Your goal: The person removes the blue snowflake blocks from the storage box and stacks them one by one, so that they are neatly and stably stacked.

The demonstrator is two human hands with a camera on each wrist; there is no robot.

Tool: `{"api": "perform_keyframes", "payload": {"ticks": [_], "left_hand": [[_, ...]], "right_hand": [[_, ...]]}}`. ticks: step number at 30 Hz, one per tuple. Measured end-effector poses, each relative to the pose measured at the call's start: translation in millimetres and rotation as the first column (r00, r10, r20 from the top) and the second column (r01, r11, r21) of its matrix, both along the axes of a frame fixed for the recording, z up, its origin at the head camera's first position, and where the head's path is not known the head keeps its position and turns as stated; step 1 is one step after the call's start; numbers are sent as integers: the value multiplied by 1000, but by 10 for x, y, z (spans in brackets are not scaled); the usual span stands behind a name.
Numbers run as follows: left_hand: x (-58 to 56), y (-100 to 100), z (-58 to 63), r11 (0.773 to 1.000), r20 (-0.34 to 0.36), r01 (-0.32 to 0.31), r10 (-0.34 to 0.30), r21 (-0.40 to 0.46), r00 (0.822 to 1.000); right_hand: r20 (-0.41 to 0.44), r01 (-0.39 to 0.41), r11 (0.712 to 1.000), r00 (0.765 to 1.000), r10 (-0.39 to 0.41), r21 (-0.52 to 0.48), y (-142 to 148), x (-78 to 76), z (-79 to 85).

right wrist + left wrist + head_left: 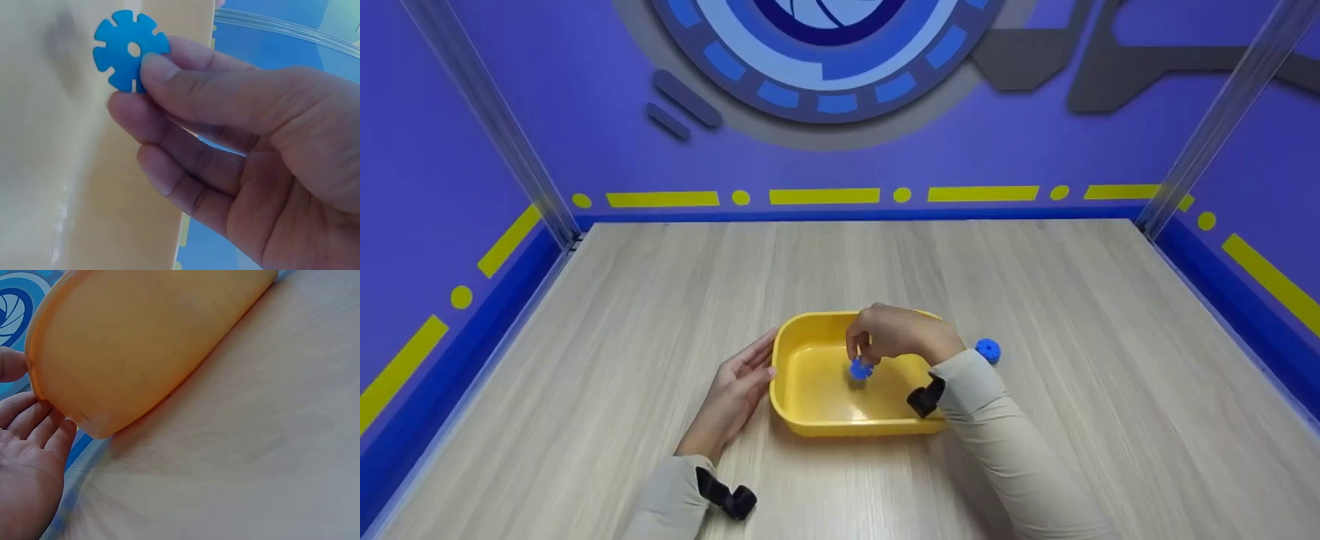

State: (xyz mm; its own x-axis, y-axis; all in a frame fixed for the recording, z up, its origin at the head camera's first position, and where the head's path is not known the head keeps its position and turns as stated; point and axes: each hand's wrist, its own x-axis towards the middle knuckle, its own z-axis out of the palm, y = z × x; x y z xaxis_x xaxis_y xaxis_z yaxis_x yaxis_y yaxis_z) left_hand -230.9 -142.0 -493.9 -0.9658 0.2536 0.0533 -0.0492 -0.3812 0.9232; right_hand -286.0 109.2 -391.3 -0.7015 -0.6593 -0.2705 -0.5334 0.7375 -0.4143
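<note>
My right hand (896,331) pinches a small blue notched disc (121,53) between thumb and fingers, over the inside of a yellow plastic basin (840,429). The disc is flat and round, with slots around its edge and a hole in the centre. At the basin's left end is my left hand (735,390), its fairly straight fingers against the outer wall and its thumb tip at the rim. In the left wrist view, the thumb and fingertips touch the basin's side. The right hand and forearm hide part of the basin's right side.
Another blue notched piece (988,351) lies on the wood-grain table (660,300), just right of the basin beyond the right wrist. Purple-blue panels (585,135) with yellow marks stand behind the table and along both sides.
</note>
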Motion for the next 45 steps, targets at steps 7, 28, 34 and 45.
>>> {"api": "perform_keyframes", "payload": {"ticks": [7, 28, 34, 45], "left_hand": [[-3, 1, -2, 1000, 5, -11, 12, -14, 1000], [0, -2, -7, 1000, -29, 21, -21, 5, 999], [-1, 0, -8, 1000, -21, 6, -6, 5, 1000], [-1, 1, -13, 1000, -12, -3, 3, -8, 1000]], "right_hand": [[-46, 13, 1000, 999, -14, -21, 127, 34, 61], [-101, 46, 981, 993, -66, -188, 681, 91, 144], [-115, 79, 966, 987, -110, -246, 872, 106, 111], [-143, 178, 922, 960, -239, -344, 1204, 152, -27]]}}
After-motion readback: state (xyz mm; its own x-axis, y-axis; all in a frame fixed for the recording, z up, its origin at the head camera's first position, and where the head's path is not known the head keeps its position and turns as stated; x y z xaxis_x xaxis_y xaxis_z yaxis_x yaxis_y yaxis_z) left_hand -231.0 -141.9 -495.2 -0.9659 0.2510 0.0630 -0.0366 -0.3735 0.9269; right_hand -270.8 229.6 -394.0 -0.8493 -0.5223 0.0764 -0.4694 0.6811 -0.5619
